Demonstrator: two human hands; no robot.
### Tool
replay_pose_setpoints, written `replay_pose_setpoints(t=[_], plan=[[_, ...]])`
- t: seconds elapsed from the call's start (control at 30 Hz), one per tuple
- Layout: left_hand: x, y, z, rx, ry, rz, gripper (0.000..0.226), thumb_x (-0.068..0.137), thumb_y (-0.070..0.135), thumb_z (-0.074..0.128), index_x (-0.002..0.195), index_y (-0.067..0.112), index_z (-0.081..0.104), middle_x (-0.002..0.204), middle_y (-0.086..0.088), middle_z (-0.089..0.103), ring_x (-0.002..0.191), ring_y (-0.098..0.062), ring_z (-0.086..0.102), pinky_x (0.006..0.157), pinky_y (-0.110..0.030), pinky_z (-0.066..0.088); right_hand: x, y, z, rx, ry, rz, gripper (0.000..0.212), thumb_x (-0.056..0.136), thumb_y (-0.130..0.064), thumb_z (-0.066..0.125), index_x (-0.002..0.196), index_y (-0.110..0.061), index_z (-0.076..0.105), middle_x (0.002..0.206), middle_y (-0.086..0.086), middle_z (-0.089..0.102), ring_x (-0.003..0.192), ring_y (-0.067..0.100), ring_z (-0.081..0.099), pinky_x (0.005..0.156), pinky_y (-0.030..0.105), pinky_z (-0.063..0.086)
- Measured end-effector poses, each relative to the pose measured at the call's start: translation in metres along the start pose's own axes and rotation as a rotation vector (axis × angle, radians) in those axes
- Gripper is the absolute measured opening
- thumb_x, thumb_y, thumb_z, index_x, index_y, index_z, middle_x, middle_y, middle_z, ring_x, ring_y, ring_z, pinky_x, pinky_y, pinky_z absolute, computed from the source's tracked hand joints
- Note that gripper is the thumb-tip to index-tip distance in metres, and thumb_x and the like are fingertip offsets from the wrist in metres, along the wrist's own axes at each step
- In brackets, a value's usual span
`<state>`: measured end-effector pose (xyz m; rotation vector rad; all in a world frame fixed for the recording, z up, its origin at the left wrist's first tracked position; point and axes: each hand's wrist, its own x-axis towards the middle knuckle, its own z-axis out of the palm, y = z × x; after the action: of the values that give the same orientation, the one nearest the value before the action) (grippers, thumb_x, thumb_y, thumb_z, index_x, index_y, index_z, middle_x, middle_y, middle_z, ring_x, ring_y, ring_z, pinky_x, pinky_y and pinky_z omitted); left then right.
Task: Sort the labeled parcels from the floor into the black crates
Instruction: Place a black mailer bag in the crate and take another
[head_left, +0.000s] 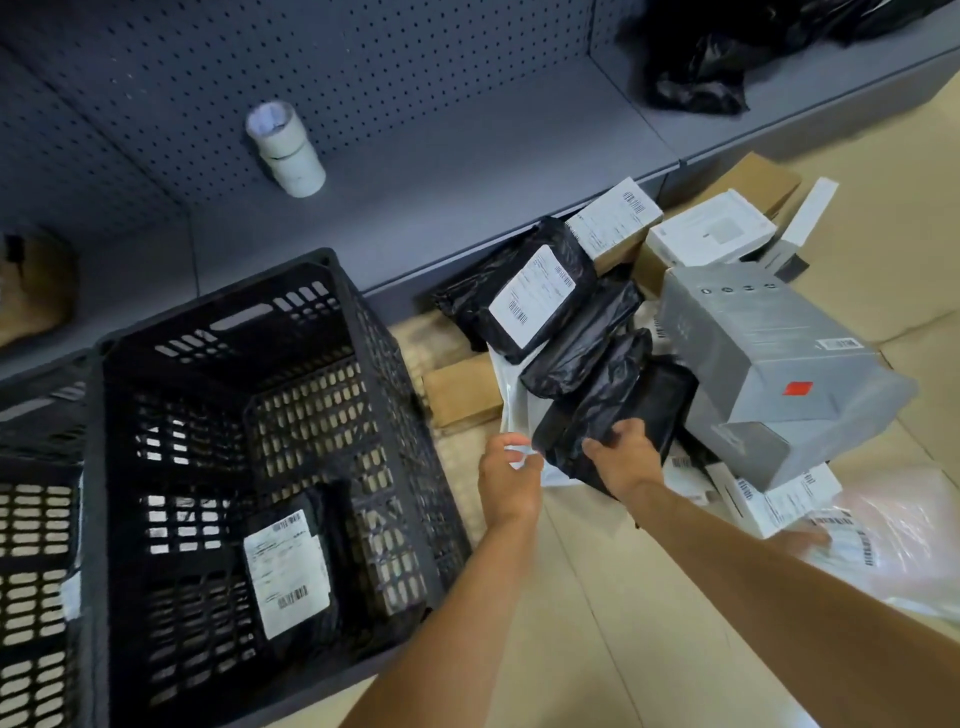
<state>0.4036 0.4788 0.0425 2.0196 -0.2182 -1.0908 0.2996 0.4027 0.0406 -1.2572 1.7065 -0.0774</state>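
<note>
Nearest: both forearms reach fwd from the bottom edge. Right hand (621, 457) grips the near end of a black poly parcel (618, 405) lying on the pile; fingers curl over its edge. Left hand (509, 480) is just beside it, fingers curled onto the corner of a white mailer (511, 395) under the black one; looks like a pinch, though whether it's lifting or only steadying it I can't tell.

Step in hand, by my read: pickup of the next parcel, not yet lifted. Its label isn't showing, so the next move prob. calls for raising it clear, flipping to check the label, then swinging left over the crate rim.

Left of the hands: black crate (228, 447) w/ one labeled parcel (288, 566) already flat on its bottom. A second crate (36, 519) sits at the far left, partly out of view.

Farther: rest of the pile on the floor, incl. a labeled black bag (540, 296), a gray box (763, 343), white boxes (711, 231). Beyond, tape rolls (285, 148) stand on the gray shelf (467, 171).
</note>
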Motion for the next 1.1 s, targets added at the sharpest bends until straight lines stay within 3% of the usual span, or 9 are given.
replay_pose_setpoints(t=[0.07, 0.17, 0.27, 0.4, 0.47, 0.7, 0.83, 0.93, 1.1], plan=[[0.019, -0.010, 0.004, 0.075, -0.025, -0.004, 0.029, 0.089, 0.007, 0.062, 0.115, 0.020, 0.061, 0.116, -0.006, 0.058, 0.108, -0.025, 0.060, 0.084, -0.027, 0.048, 0.016, 0.002, 0.013, 0.038, 0.023, 0.034, 0.067, 0.091, -0.027, 0.066, 0.142, -0.007, 0.029, 0.143, 0.019, 0.038, 0.127, 0.037, 0.045, 0.103, 0.039, 0.037], [0.043, -0.019, 0.012, 0.189, -0.131, 0.030, 0.047, 0.089, 0.003, 0.063, 0.132, 0.019, 0.053, 0.126, -0.005, 0.047, 0.116, -0.023, 0.053, 0.089, -0.025, 0.043, 0.037, 0.007, 0.029, 0.113, 0.090, 0.096, 0.088, 0.087, -0.036, 0.069, 0.152, -0.011, 0.015, 0.152, 0.017, 0.025, 0.134, 0.041, 0.036, 0.111, 0.047, 0.033], [0.055, -0.023, 0.029, 0.323, -0.282, 0.123, 0.070, 0.081, 0.006, 0.074, 0.142, 0.020, 0.043, 0.131, 0.004, 0.039, 0.124, -0.018, 0.045, 0.092, -0.021, 0.039, 0.054, 0.008, 0.033, 0.229, 0.199, 0.099, 0.083, 0.093, -0.043, 0.059, 0.154, -0.011, 0.013, 0.155, 0.017, 0.023, 0.137, 0.040, 0.033, 0.111, 0.048, 0.030], [0.064, -0.024, 0.056, 0.490, -0.365, 0.208, 0.098, 0.071, 0.030, 0.083, 0.150, 0.033, 0.026, 0.149, 0.004, 0.036, 0.141, -0.022, 0.033, 0.108, -0.045, 0.040, 0.076, 0.004, 0.029, 0.347, 0.347, 0.098, 0.062, 0.100, -0.053, 0.031, 0.150, -0.016, 0.023, 0.153, 0.016, 0.029, 0.133, 0.038, 0.039, 0.106, 0.047, 0.032], [0.067, -0.025, 0.067, 0.538, -0.349, 0.239, 0.098, 0.076, 0.035, 0.080, 0.152, 0.038, 0.018, 0.155, 0.006, 0.030, 0.144, -0.022, 0.027, 0.109, -0.048, 0.037, 0.086, 0.002, 0.030, 0.362, 0.382, 0.125, 0.058, 0.101, -0.055, 0.024, 0.142, -0.016, 0.032, 0.147, 0.016, 0.038, 0.128, 0.038, 0.044, 0.103, 0.048, 0.034], [0.080, -0.026, 0.084, 0.775, -0.185, 0.411, 0.082, 0.089, 0.034, 0.066, 0.151, 0.034, 0.014, 0.151, 0.000, 0.033, 0.134, -0.030, 0.041, 0.103, -0.045, 0.042, 0.101, -0.003, 0.038, 0.303, 0.429, 0.077, 0.055, 0.101, -0.055, 0.017, 0.124, -0.013, 0.045, 0.121, 0.017, 0.059, 0.110, 0.037, 0.055, 0.080, 0.040, 0.033], [0.093, -0.025, 0.084, 0.828, -0.129, 0.442, 0.093, 0.088, 0.036, 0.070, 0.153, 0.036, 0.004, 0.152, -0.003, 0.030, 0.128, -0.031, 0.047, 0.099, -0.042, 0.042, 0.110, -0.009, 0.036, 0.283, 0.410, 0.028, 0.057, 0.102, -0.054, 0.017, 0.131, -0.014, 0.046, 0.126, 0.018, 0.058, 0.115, 0.037, 0.054, 0.080, 0.040, 0.032], [0.101, -0.023, 0.080, 0.858, -0.098, 0.481, 0.092, 0.092, 0.032, 0.064, 0.154, 0.036, -0.002, 0.147, -0.007, 0.040, 0.125, -0.032, 0.052, 0.096, -0.042, 0.043, 0.118, -0.009, 0.037, 0.251, 0.392, -0.024, 0.059, 0.102, -0.055, 0.016, 0.133, -0.015, 0.048, 0.126, 0.015, 0.060, 0.117, 0.037, 0.054, 0.087, 0.041, 0.038], [0.120, -0.009, 0.064, 0.800, -0.066, 0.540, 0.084, 0.092, 0.024, 0.062, 0.153, 0.038, 0.006, 0.139, -0.006, 0.051, 0.123, -0.034, 0.054, 0.093, -0.044, 0.045, 0.135, -0.010, 0.035, 0.266, 0.390, -0.077, 0.061, 0.101, -0.055, 0.016, 0.128, -0.018, 0.057, 0.122, 0.012, 0.064, 0.114, 0.034, 0.056, 0.094, 0.043, 0.042]])
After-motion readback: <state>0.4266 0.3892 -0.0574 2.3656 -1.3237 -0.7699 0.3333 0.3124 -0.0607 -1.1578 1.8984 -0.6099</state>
